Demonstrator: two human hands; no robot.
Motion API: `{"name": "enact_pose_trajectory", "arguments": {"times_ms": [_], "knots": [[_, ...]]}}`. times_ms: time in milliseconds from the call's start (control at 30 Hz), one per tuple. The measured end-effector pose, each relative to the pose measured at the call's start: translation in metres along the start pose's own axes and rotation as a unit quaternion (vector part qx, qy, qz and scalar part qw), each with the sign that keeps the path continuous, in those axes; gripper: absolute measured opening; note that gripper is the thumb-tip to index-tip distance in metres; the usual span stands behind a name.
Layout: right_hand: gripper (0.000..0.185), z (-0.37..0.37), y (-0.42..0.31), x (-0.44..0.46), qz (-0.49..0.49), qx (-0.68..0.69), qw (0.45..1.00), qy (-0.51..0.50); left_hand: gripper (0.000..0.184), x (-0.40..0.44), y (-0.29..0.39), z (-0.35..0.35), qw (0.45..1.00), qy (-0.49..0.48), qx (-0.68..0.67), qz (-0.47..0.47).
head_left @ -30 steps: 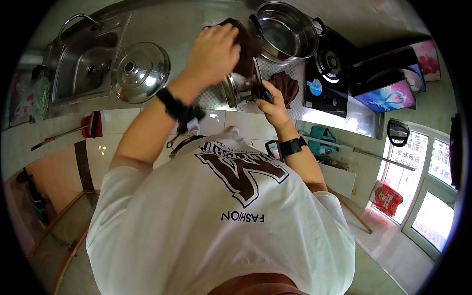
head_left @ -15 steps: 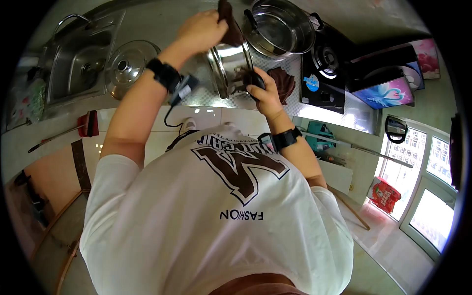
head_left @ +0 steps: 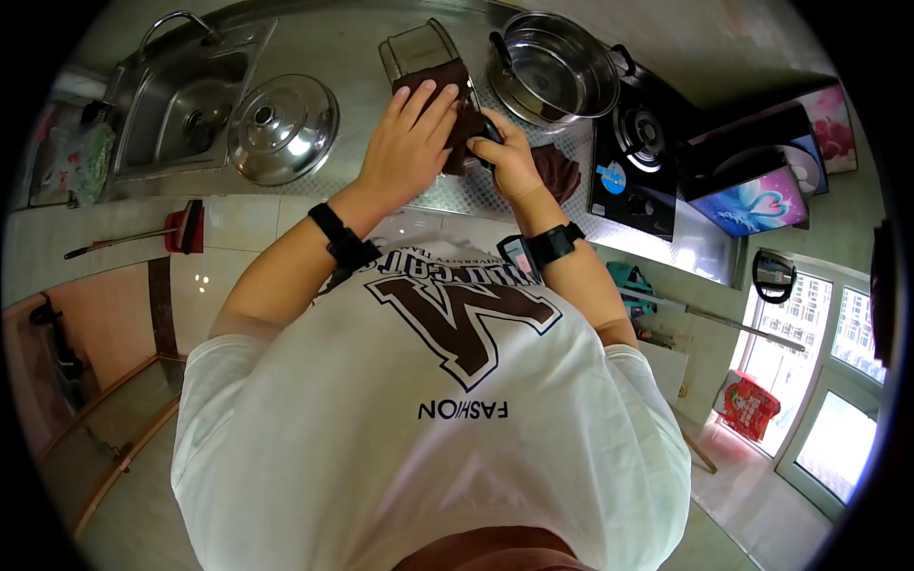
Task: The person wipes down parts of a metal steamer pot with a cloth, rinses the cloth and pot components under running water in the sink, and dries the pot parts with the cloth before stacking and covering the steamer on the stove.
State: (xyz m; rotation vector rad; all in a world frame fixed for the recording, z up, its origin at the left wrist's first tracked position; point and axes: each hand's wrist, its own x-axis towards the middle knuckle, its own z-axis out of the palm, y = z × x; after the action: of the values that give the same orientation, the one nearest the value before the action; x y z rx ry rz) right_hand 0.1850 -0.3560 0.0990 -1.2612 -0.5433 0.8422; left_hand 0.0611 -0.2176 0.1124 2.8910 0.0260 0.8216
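Observation:
A steel pot point(head_left: 417, 49) is tilted on its side over the counter. My right hand point(head_left: 509, 164) is closed around its black handle point(head_left: 486, 133). Over the pot's side lies a brown cloth point(head_left: 446, 74), held against the metal by my left hand point(head_left: 407, 143), whose fingers are laid over it. Part of the pot is hidden behind the cloth and my hands. A second brown cloth point(head_left: 556, 173) lies crumpled on the counter just right of my right hand. Behind it stands a larger steel pot point(head_left: 547, 81) with black handles.
A steel lid point(head_left: 283, 128) rests on the counter point(head_left: 354, 100) at left, beside a sink point(head_left: 190, 119) with a faucet point(head_left: 171, 21). At right are a black gas stove point(head_left: 633, 181) and a colourful box point(head_left: 752, 200). A red dustpan point(head_left: 187, 228) is on the floor.
The pot has tipped so that its lower part points away from me. My left hand has moved from its upper edge down onto its side with the cloth. The right hand stays on the handle.

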Motion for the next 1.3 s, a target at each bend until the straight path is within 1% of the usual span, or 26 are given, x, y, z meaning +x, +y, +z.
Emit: {"name": "enact_pose_trajectory", "arguments": {"times_ms": [67, 100, 133, 167, 200, 233, 267, 300, 367, 467, 567, 633, 700, 767, 833, 900, 933, 967, 1000, 1033, 1067, 1100, 1167, 1200, 1233, 1300], "knots": [[0.043, 0.001, -0.001, -0.001, 0.001, -0.024, 1.0, -0.003, 0.061, -0.001, -0.002, 0.0, 1.0, -0.004, -0.011, 0.008], [0.043, 0.0, -0.001, -0.002, 0.004, -0.048, 0.999, -0.006, 0.056, 0.007, -0.003, -0.007, 1.0, 0.002, -0.024, 0.003], [0.043, -0.001, -0.002, -0.001, 0.006, -0.047, 0.999, -0.005, 0.052, 0.013, -0.007, -0.011, 0.999, 0.008, -0.037, -0.003], [0.044, 0.0, -0.001, 0.001, 0.001, -0.053, 0.999, -0.01, 0.052, 0.018, -0.008, -0.011, 0.999, 0.004, -0.039, -0.005], [0.044, 0.0, -0.001, 0.001, -0.005, -0.059, 0.998, -0.016, 0.046, 0.025, -0.009, -0.009, 0.999, 0.011, -0.051, -0.012], [0.044, -0.002, 0.003, 0.002, -0.003, -0.059, 0.998, -0.017, 0.04, 0.032, -0.01, -0.006, 0.998, 0.021, -0.062, -0.019], [0.044, -0.007, 0.008, 0.003, -0.005, -0.048, 0.999, -0.012, 0.034, 0.033, -0.009, 0.001, 0.996, 0.064, -0.069, -0.01], [0.045, -0.009, 0.01, 0.003, -0.007, -0.036, 0.999, -0.005, 0.034, 0.034, -0.01, 0.004, 0.996, 0.065, -0.068, -0.01], [0.045, -0.014, 0.014, -0.002, -0.006, -0.032, 0.999, 0.002, 0.036, 0.033, -0.009, 0.008, 0.992, 0.068, -0.109, 0.016], [0.045, -0.017, 0.015, -0.013, -0.013, -0.043, 0.998, 0.04, 0.036, 0.033, -0.004, 0.01, 0.989, 0.058, -0.133, 0.024], [0.044, -0.016, 0.013, -0.017, 0.002, -0.049, 0.998, 0.032, 0.036, 0.034, -0.006, 0.014, 0.988, 0.05, -0.144, 0.026], [0.042, -0.017, 0.014, -0.012, -0.009, -0.054, 0.998, 0.029, 0.036, 0.038, -0.01, 0.013, 0.987, 0.052, -0.147, 0.03], [0.041, -0.022, 0.017, -0.013, -0.016, -0.07, 0.997, 0.026, 0.035, 0.039, -0.017, 0.011, 0.987, 0.025, -0.151, 0.057], [0.04, -0.027, 0.02, -0.013, -0.019, -0.087, 0.996, 0.004, 0.032, 0.041, -0.034, 0.01, 0.988, 0.021, -0.142, 0.054], [0.042, -0.025, 0.021, -0.019, -0.032, -0.075, 0.997, 0.016, 0.029, 0.044, -0.053, 0.01, 0.99, 0.016, -0.132, 0.054], [0.043, -0.022, 0.024, -0.024, -0.041, -0.065, 0.997, 0.025, 0.026, 0.043, -0.063, 0.008, 0.98, 0.05, -0.152, -0.119], [0.045, -0.024, 0.025, -0.024, -0.025, -0.059, 0.998, 0.029, 0.031, 0.045, -0.06, 0.008, 0.985, 0.016, -0.134, -0.108], [0.047, -0.025, 0.026, -0.022, -0.014, -0.052, 0.998, 0.035, 0.031, 0.044, -0.052, 0.008, 0.985, 0.02, -0.133, -0.108], [0.047, -0.029, 0.03, -0.022, -0.015, -0.053, 0.998, 0.036, 0.037, 0.038, -0.033, 0.004, 0.995, 0.019, -0.085, -0.043], [0.05, -0.035, 0.035, -0.024, -0.017, -0.083, 0.996, 0.026, 0.044, 0.031, -0.015, 0.0, 0.999, 0.018, -0.036, 0.022], [0.054, -0.04, 0.037, -0.025, -0.018, -0.114, 0.993, 0.017, 0.052, 0.025, -0.004, -0.002, 0.996, -0.018, -0.049, 0.076], [0.054, -0.041, 0.033, -0.029, -0.016, -0.116, 0.993, 0.019, 0.052, 0.025, -0.005, -0.001, 0.996, -0.018, -0.052, 0.076], [0.06, -0.041, 0.023, -0.041, 0.022, -0.099, 0.995, -0.023, 0.054, 0.024, -0.009, -0.002, 0.992, -0.018, -0.094, 0.086], [0.065, -0.043, 0.017, -0.046, 0.049, -0.126, 0.99, -0.042, 0.052, 0.028, -0.013, -0.001, 0.994, 0.002, -0.091, 0.06], [0.065, -0.047, 0.017, -0.051, 0.051, -0.127, 0.99, -0.043, 0.052, 0.03, -0.019, 0.004, 0.994, 0.002, -0.092, 0.058], [0.06, -0.05, 0.015, -0.062, 0.048, -0.2, 0.978, -0.044, 0.049, 0.042, -0.035, 0.016, 0.989, 0.05, -0.137, -0.035]]}}
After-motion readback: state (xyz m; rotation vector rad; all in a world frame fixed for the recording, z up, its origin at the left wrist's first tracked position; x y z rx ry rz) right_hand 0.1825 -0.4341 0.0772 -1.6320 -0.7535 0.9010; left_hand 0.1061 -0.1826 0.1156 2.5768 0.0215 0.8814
